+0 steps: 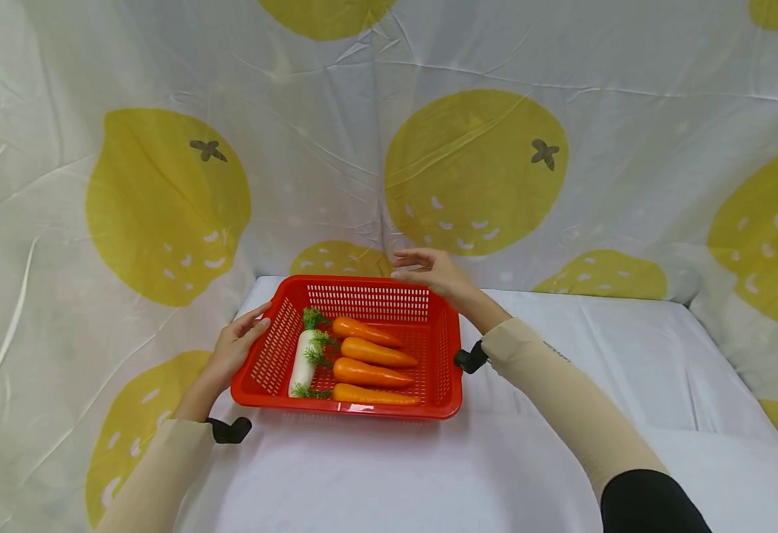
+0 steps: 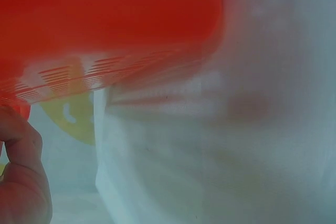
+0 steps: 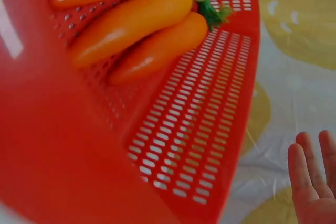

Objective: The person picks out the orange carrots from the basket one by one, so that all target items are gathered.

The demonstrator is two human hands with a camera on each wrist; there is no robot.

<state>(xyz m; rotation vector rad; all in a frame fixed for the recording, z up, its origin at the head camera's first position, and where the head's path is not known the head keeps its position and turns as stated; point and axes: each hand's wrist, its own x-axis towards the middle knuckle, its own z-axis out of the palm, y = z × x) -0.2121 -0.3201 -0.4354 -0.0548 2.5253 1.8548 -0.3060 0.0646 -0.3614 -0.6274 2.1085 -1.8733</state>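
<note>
A red plastic basket with slotted walls holds several orange carrots and a white radish with green leaves. The radish lies along the left wall, and the carrots lie crosswise beside it, tips to the right. At the left rim, my left hand grips the basket, and bent fingers show at the edge in the left wrist view. My right hand is over the far right corner. Its extended fingers are apart from the basket in the right wrist view and hold nothing.
A white cloth covers the table under the basket. Behind and to the left hangs a pale curtain printed with large yellow lemons. Black straps circle both wrists over beige sleeves.
</note>
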